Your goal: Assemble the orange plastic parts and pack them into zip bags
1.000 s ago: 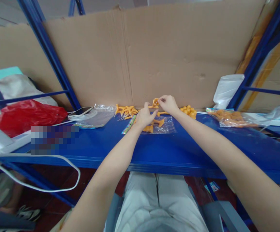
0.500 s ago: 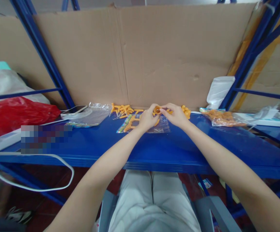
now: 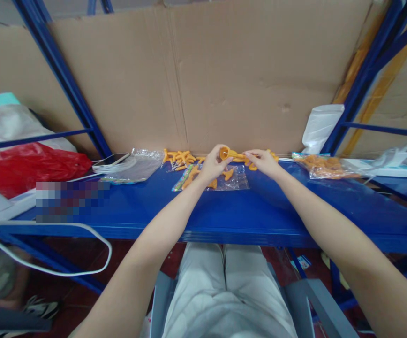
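My left hand [image 3: 213,164] grips an orange plastic piece with a round, cup-like end [image 3: 223,153], its hollow facing me. An orange stem runs rightward from it toward my right hand [image 3: 264,162], whose fingertips are pinched at the far end. Below the hands lies a clear plastic bag [image 3: 237,182] with a coloured header, with orange T-shaped pieces on or in it. Beside my left hand is a heap of orange pieces [image 3: 181,158], some with corkscrew-like ends. More orange pieces [image 3: 252,165] lie under my right hand, partly hidden by it.
Flat clear bags [image 3: 142,168] and a phone [image 3: 111,159] on a coiled white cable lie left. A filled bag of orange pieces [image 3: 325,166] lies right. Cardboard [image 3: 260,80] backs the blue table [image 3: 154,211]; blue posts flank it. A red bag [image 3: 34,164] sits far left.
My hands have moved apart, the right one shifting rightward. The cup end has turned and its stem now shows between them. The view has shifted slightly.
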